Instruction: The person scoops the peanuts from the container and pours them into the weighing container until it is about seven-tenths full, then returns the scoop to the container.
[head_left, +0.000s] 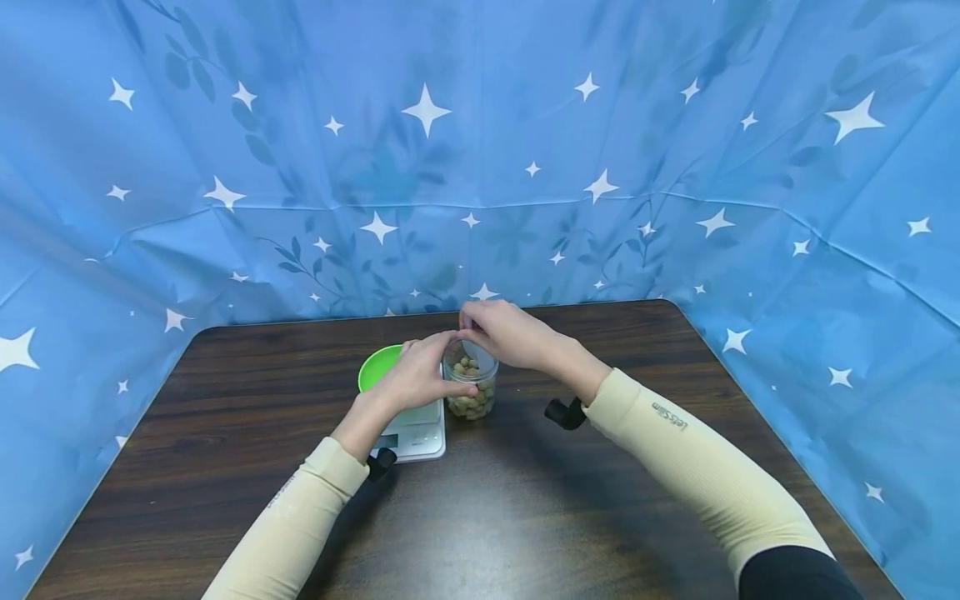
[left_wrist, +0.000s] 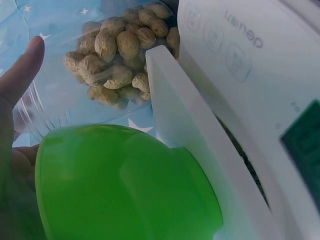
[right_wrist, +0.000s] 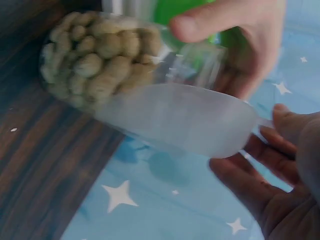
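A clear jar (head_left: 491, 385) of unshelled peanuts (left_wrist: 127, 45) stands on the table just right of a kitchen scale (head_left: 420, 443). My left hand (head_left: 416, 375) holds the jar near its rim, thumb on the near side and fingers around the far side. Above the mouth, my right hand (head_left: 517, 336) pinches the thin handle of a translucent white scoop (right_wrist: 185, 117). The scoop's blade reaches down into the jar, its tip at the peanuts. A green bowl (left_wrist: 125, 185) sits on the scale, partly hidden by the left hand in the head view.
The dark wooden table (head_left: 480, 517) meets a blue star-patterned curtain (head_left: 480, 167) at its back and sides. The scale's display (left_wrist: 307, 137) faces the near side. Black wrist cameras (head_left: 566, 413) hang under both forearms.
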